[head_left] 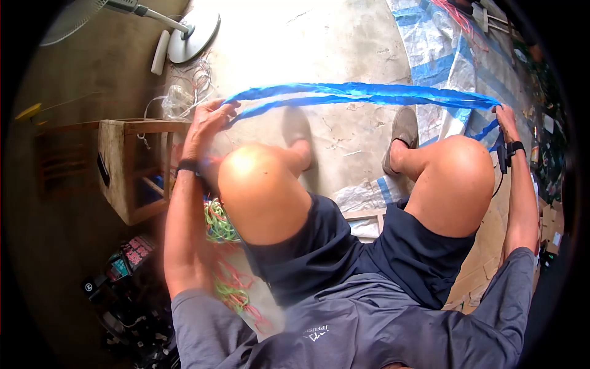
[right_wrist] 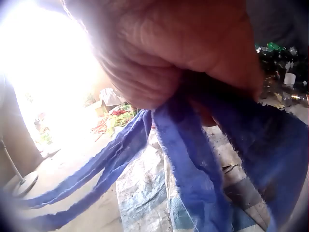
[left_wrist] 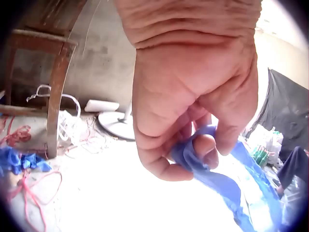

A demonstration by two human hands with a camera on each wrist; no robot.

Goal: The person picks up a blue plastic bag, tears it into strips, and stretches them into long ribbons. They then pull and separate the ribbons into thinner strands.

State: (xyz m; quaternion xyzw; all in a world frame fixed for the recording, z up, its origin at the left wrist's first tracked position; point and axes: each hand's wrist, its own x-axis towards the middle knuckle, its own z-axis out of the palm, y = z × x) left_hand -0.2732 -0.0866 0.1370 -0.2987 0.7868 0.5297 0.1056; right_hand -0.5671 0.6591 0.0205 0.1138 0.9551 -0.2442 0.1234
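Observation:
A long blue cloth strip [head_left: 362, 90] stretches in two lengths between my hands, above the floor and beyond my knees. At the left end, my left hand [head_left: 209, 126] grips it; the left wrist view shows the blue cloth [left_wrist: 212, 180] looped round a finger, with the thumb close beside it. My right hand [head_left: 507, 124] holds the other end. In the right wrist view, frayed-edged tails of the cloth [right_wrist: 190, 159] hang below that hand [right_wrist: 178, 53], whose fingertips are mostly hidden.
A wooden frame stool [head_left: 117, 172] stands to the left, tangled green and red cords [head_left: 219, 221] near my left leg. The fan base [head_left: 195, 40] is at the far left. A blue-and-white tarp [head_left: 430, 49] covers floor at right, with flattened cardboard [head_left: 482, 261] nearer me.

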